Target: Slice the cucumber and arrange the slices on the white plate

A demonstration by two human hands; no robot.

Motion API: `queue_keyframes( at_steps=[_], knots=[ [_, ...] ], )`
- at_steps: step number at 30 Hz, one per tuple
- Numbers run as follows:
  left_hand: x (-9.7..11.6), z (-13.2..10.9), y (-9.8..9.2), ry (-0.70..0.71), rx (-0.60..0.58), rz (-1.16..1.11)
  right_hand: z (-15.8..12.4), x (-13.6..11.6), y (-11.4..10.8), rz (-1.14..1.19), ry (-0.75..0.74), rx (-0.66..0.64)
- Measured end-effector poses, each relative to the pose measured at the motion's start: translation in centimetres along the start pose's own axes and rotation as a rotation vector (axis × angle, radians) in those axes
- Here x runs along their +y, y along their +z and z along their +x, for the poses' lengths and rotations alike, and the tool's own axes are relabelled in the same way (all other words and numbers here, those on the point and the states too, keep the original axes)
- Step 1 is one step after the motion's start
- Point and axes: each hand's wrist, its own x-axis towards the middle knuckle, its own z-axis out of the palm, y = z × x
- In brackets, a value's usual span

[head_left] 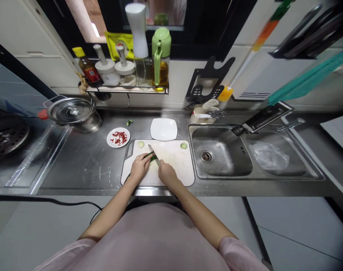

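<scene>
My right hand (167,174) is wrapped round the handle of a kitchen knife (153,150), whose blade points away from me and to the left. With bent fingers, my left hand (140,167) presses on a dark green piece of cucumber (153,157) beside the blade. Both hands are over a white cutting board (179,173) on the steel counter. A pale round cucumber slice (140,144) lies at the board's far left, and another greenish cucumber slice (183,145) at its far right. My fingers partly hide the cucumber.
Behind the board stands a white square plate (164,129). To its left, a round plate (118,137) carries chopped red pieces, with small green bits (129,122) nearby. A lidded pot (75,114) is farther left. The sink (222,150) adjoins the board's right side; a condiment rack (126,89) hangs above.
</scene>
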Motion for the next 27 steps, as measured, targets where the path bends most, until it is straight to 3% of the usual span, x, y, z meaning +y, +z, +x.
queue_keyframes(
  at_steps=[11,27],
  knots=[
    [-0.22,0.05,0.09,-0.009,-0.031,-0.015,-0.87,-0.13,0.05,-0.027,-0.007,-0.038],
    [-0.02,0.02,0.13,-0.01,-0.018,-0.018,0.06,-0.63,0.15,-0.005,0.021,-0.066]
  ],
)
